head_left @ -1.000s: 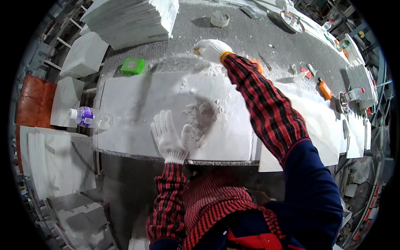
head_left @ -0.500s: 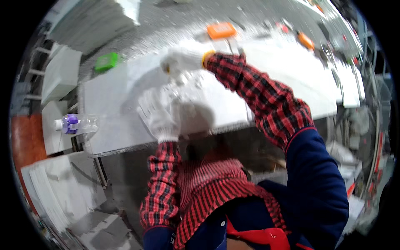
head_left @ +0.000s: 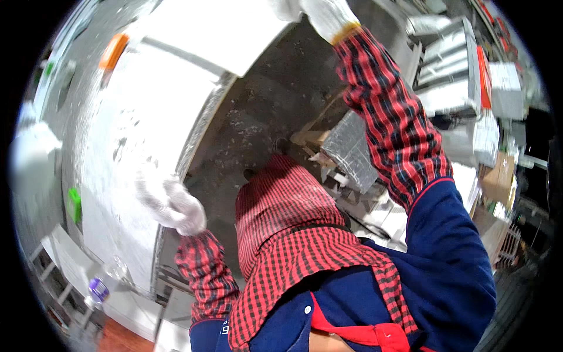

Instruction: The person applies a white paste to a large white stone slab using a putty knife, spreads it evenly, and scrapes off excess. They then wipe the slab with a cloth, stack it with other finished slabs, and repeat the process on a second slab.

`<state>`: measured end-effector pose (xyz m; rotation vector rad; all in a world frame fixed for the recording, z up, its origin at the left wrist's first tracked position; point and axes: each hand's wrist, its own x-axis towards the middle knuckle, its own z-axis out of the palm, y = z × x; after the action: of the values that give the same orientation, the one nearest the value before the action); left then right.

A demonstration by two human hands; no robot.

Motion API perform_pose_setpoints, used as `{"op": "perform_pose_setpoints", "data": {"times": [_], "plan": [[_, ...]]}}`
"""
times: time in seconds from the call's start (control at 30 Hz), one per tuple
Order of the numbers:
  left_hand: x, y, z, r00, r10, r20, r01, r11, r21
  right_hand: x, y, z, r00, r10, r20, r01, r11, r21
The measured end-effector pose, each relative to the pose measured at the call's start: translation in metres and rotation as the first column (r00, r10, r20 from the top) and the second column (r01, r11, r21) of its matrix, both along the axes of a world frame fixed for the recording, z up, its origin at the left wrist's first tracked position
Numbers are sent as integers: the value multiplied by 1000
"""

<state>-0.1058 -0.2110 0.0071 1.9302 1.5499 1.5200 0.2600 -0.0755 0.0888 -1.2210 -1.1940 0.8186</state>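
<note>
My left hand (head_left: 170, 202), in a white glove, rests blurred on the near edge of a long white stone slab (head_left: 135, 117) covered in dust. It holds nothing. My right arm, in a red plaid sleeve, reaches up to the top of the view. There my gloved right hand (head_left: 319, 14) sits at the corner of a smooth white panel (head_left: 217, 35) lying over the slab's far end. The picture rim cuts off its fingers, so its grip is hidden.
An orange tool (head_left: 114, 50) lies on the slab's far part. A green block (head_left: 73, 204) and a clear bottle with a purple label (head_left: 98, 288) sit at the left. A grey wrapped block (head_left: 352, 149) lies on the dusty floor, and white slabs (head_left: 446, 58) are stacked at the right.
The view has swung sharply, so the slab now runs up the left side. My right hand has reached to the white panel's corner. My left hand has slid to the slab's near edge.
</note>
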Motion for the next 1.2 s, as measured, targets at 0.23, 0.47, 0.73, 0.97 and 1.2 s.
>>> {"op": "perform_pose_setpoints", "data": {"times": [0.23,0.47,0.73,0.97,1.2], "plan": [[140,-34,-51,568,-821,-60,551,434,-713,104,-182,-148,741,-642,-198,556,751,-355],[207,81,-223,942,-89,324,300,-206,-931,128,-204,-257,575,-283,768,531,843,-87],[336,233,-251,878,191,439,433,73,-898,216,-172,-270,705,-270,656,329,944,35],[374,402,-346,769,484,418,425,101,-899,233,-167,-271,676,-39,736,245,954,-174],[422,472,-384,782,513,353,197,333,-922,244,-151,-250,772,186,608,209,829,-519]]}}
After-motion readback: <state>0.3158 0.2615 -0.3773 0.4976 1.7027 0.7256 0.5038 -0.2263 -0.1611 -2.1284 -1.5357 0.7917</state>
